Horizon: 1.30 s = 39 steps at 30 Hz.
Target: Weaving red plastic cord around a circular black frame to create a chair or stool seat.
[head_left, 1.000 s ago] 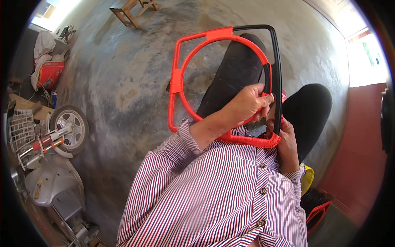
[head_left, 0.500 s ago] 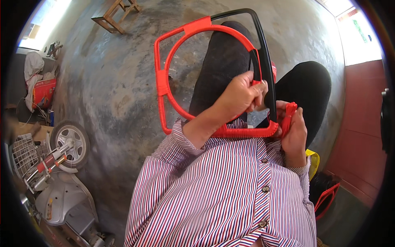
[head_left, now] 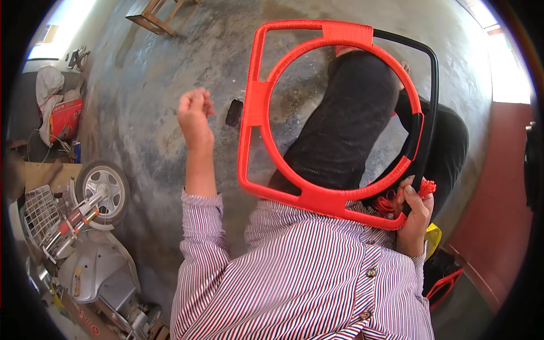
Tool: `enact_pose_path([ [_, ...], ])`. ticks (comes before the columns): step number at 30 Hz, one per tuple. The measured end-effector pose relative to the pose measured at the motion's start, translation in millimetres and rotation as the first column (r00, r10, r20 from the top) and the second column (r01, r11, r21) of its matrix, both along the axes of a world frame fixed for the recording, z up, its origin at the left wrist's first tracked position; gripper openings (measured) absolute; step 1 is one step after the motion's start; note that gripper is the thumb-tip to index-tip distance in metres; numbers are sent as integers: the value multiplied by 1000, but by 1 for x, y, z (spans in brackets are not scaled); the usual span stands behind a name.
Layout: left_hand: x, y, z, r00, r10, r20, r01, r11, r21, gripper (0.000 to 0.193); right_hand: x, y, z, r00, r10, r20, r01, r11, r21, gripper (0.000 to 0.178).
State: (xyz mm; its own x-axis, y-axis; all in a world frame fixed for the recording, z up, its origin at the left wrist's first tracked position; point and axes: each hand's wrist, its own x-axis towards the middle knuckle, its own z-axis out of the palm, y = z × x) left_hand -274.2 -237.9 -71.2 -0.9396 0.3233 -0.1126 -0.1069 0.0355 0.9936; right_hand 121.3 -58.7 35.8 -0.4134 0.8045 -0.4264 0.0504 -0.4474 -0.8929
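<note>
A frame with rounded corners (head_left: 246,153) surrounds a ring (head_left: 272,73); both are mostly wound in red cord. The frame's right side (head_left: 435,85) and a short stretch of the ring (head_left: 412,141) show bare black. My right hand (head_left: 416,212) grips the frame's lower right corner, with a bundle of red cord (head_left: 428,188) held against it. Raised off to the left, apart from the frame, is my left hand (head_left: 195,119). Its fingers are curled together, and whatever they may hold cannot be made out. The frame rests over my legs in dark trousers (head_left: 351,119).
A scooter (head_left: 102,266) with its front wheel (head_left: 103,192) stands at the left. Behind it sits a red bag (head_left: 66,119). A wooden stool (head_left: 150,20) is at the far left and a dark object (head_left: 234,113) lies on the floor. A red door (head_left: 493,187) closes the right side.
My left hand has left the ring and swung out to the left. The frame has shifted right and tilted, and my right hand now grips its corner along with the cord bundle.
</note>
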Motion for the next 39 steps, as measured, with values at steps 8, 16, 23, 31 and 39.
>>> enact_pose_path([
  [8, -37, -123, -289, 745, -663, -73, 228, 356, -906, 26, -21, 5, 25, 996, 63, 71, -63, 998, 8, 18],
  [16, -3, -62, -240, 706, -707, -51, -11, 61, -998, 42, -50, 29, 28, 973, 222, 56, -224, 974, 32, 24],
  [23, -10, -71, -237, 803, -578, 146, 172, -10, -985, 52, -50, 29, 28, 960, 275, 53, -275, 961, -1, 24],
  [31, 1, -71, -226, 822, -545, 168, 209, 13, -978, 55, -49, 30, 24, 967, 250, 60, -246, 967, -57, 25],
  [39, 6, -63, -218, 839, -527, 133, 208, 84, -975, 51, -48, 29, 23, 968, 242, 58, -236, 966, -103, 31],
])
